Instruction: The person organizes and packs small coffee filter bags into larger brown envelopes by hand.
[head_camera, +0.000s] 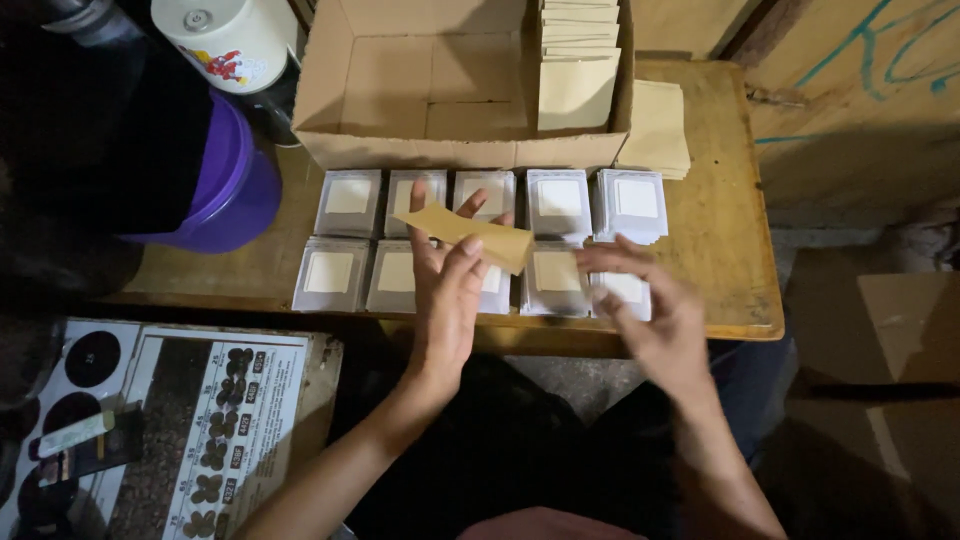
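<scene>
My left hand (447, 290) holds a tan paper envelope (470, 233) flat between thumb and fingers, above the middle of a wooden table (720, 240). Under it lie two rows of stacked grey-and-white cards (348, 203), several piles side by side. My right hand (650, 300) hovers with fingers spread over the pile at the front right (628, 290), blurred by motion; whether it touches the cards I cannot tell. Both forearms reach up from the bottom of the view.
An open cardboard box (400, 90) at the table's back holds a row of tan envelopes (578, 70); more envelopes (658, 125) lie stacked to its right. A purple bucket (235, 180) and a white container (230, 40) stand at left. A printed sheet (220, 420) lies lower left.
</scene>
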